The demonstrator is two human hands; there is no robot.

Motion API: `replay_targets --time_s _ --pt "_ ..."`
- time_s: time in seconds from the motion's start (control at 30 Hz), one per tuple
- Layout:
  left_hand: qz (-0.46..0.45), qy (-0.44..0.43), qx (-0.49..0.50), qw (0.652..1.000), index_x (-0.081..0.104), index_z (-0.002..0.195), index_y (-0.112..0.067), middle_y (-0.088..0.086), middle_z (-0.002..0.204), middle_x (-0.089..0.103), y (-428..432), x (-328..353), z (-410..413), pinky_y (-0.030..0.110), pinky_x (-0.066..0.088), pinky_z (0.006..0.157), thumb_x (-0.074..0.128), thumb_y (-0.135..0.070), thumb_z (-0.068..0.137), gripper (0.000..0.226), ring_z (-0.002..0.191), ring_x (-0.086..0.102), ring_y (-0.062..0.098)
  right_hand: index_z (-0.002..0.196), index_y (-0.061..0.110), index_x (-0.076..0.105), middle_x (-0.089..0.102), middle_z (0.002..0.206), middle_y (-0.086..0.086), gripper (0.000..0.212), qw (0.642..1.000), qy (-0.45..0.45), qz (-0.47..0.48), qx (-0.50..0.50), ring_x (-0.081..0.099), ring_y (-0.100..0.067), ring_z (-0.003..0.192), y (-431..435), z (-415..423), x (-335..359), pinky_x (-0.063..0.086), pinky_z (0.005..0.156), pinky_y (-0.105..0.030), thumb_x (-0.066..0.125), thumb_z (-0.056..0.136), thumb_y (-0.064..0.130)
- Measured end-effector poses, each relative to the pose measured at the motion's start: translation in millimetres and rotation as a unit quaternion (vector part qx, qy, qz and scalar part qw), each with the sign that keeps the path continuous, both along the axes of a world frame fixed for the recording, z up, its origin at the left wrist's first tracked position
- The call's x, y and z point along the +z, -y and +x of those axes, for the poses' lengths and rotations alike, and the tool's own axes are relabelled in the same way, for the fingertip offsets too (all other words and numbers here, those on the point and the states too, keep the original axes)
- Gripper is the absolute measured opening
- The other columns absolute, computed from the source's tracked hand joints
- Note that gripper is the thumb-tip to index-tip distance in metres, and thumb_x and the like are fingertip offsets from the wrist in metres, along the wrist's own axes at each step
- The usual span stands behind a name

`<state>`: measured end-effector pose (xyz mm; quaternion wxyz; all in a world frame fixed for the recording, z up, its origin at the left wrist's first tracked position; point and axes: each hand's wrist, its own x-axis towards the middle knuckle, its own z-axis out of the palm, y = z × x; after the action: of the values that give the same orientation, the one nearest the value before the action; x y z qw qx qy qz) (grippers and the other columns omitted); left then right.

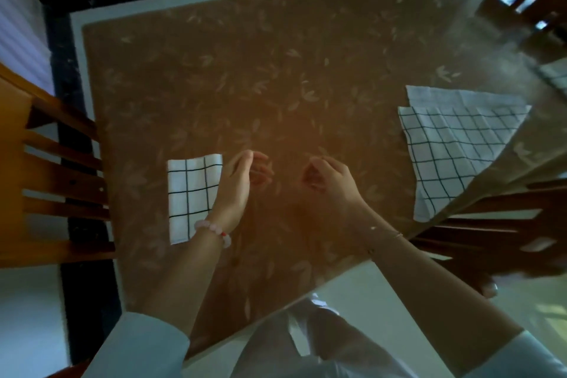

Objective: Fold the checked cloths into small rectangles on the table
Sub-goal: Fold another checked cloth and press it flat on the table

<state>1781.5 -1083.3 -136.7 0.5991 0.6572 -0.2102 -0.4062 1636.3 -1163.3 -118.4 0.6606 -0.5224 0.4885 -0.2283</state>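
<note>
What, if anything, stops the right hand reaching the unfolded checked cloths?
Likely yes, reachable: the right hand holds nothing, and only bare table lies between it and the unfolded checked cloths to its right.

Glossy brown leaf-print table (276, 70) — wooden chairs (55, 175) around, pale floor (30, 301).

Your folded cloth (191, 196), white with black checks, lies flat as a small rectangle at 9 o'clock. At 3 o'clock, two open cloths (454, 150) overlap, reaching the tabletop (276, 70) edge.
</note>
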Motion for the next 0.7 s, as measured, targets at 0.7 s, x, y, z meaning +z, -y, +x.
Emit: replay_targets --time_s 0.7 --pt "-0.078 0.034 -0.087 0.993 0.06 0.087 -0.006 0.008 0.068 0.06 63 64 -197 0.016 0.049 0.055 0.042 -0.005 0.097 0.021 0.055 0.06 0.005 0.064 0.012 0.059 0.063 0.067 -0.001 0.029 0.991 0.071 -0.065 -0.089 0.057 -0.014 0.068 49 -207 64 0.047 0.072 -0.029 0.049 0.091 0.017"
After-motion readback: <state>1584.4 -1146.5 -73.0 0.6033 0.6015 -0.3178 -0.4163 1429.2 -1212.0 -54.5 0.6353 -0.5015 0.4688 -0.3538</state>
